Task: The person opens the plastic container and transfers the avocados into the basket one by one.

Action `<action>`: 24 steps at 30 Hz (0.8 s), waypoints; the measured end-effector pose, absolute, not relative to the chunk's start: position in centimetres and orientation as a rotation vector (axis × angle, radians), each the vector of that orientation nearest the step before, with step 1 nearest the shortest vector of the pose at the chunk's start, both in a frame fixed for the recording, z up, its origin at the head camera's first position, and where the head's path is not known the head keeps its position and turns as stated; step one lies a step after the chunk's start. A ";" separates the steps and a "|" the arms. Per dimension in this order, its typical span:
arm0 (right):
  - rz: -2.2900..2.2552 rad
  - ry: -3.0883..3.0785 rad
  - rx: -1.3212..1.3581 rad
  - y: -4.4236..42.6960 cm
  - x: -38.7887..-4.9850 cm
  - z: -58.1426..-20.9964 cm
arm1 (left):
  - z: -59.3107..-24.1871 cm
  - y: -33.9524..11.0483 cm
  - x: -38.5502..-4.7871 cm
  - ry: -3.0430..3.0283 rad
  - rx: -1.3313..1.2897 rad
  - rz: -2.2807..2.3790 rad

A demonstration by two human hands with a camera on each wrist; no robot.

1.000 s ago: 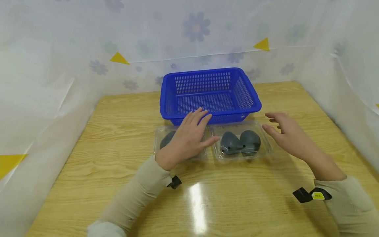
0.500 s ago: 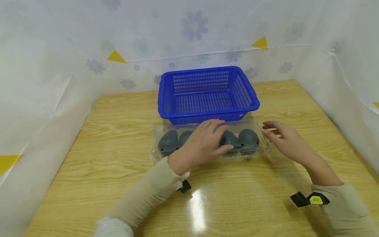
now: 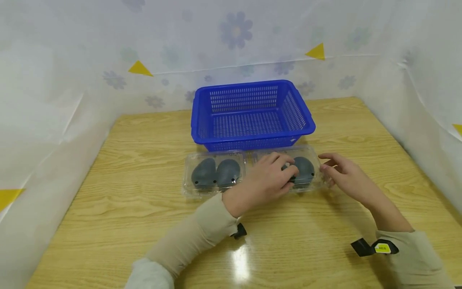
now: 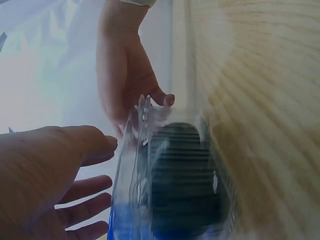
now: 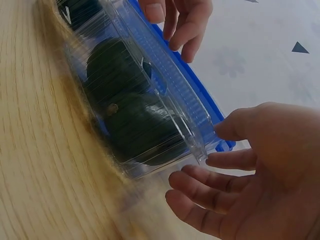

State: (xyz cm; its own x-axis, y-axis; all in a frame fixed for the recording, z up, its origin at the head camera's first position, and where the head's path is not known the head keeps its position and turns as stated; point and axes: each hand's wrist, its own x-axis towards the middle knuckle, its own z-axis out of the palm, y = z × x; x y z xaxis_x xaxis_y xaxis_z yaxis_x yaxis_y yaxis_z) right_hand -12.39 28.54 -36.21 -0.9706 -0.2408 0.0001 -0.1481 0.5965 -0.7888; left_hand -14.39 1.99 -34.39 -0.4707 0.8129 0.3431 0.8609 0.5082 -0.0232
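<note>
White sheet [image 3: 47,80], left: hangs beside the left edge of the tabletop [image 3: 108,188]. Between this edge and the first box runs a wide stretch of wood grain.

Left box [image 3: 186,170]: clear plastic, lying flat on the tabletop, well apart from the front edge of the view. It contains two dark green fruits [image 3: 204,173], side by side.

Basket [image 3: 252,137]: blue, slotted, upright behind both boxes. Its front wall stands just beside their rear edges, leaving little room there. Tabletop extends past the basket on both sides.

Left hand [image 3: 262,176]: reaches across from the front, over the left part of the right box. Thumb and fingers are apart, gripping nothing; contact with the lid cannot be confirmed. The sleeve [image 3: 202,228] crosses the tabletop in front of the left box.

Right box [image 3: 306,150]: clear plastic, a narrow gap from the left box. It also contains two fruits [image 5: 145,132], touching.

Right hand [image 3: 348,176]: at the right end of the right box. Thumb and index finger are apart, near the lid corner; touch cannot be determined. Wood grain continues beyond this hand to the tabletop's right edge.
</note>
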 end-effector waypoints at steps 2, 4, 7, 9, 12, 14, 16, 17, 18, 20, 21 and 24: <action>-1.377 2.665 -0.316 28.7 -12.3 -36.4 | -34.6 2.5 -14.3 -2.379 -1.414 -0.204; -1.423 2.620 -0.294 28.8 -12.2 -36.5 | -34.8 3.0 -14.1 -2.316 -1.413 -0.179; -1.455 2.579 -0.259 28.9 -12.1 -36.8 | -35.2 3.5 -13.8 -2.253 -1.378 -0.123; -1.485 2.541 -0.239 29.0 -11.9 -37.0 | -35.6 3.8 -13.6 -2.236 -1.343 -0.077; -1.554 2.463 -0.213 29.1 -11.8 -37.4 | -36.0 4.0 -13.3 -2.197 -1.287 -0.013; -1.614 2.396 -0.220 29.3 -11.7 -37.6 | -36.3 4.2 -13.2 -2.164 -1.259 0.020; -1.682 2.317 -0.247 29.6 -11.6 -37.9 | -36.5 4.4 -13.0 -2.126 -1.235 0.043; -1.723 2.267 -0.270 29.8 -11.6 -38.1 | -36.5 4.5 -12.9 -2.112 -1.231 0.052; -1.767 2.207 -0.298 30.0 -11.6 -38.3 | -36.5 4.5 -12.8 -2.102 -1.229 0.064; -1.858 2.072 -0.364 30.5 -11.6 -38.7 | -36.5 4.8 -12.5 -2.089 -1.229 0.095; -1.899 1.998 -0.396 30.8 -11.7 -38.9 | -36.5 4.9 -12.4 -2.089 -1.228 0.111; -1.989 1.810 -0.465 31.3 -11.8 -39.4 | -36.4 5.3 -12.2 -2.100 -1.216 0.156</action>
State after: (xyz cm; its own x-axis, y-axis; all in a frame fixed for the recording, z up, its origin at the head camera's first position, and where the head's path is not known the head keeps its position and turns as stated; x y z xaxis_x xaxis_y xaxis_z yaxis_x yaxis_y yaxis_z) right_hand -11.77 31.28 -39.37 -0.8606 -0.5085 -0.0276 0.0753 -0.0735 -0.9944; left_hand -12.17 5.25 -36.41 -0.3188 0.8013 0.5063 0.7175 0.5530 -0.4235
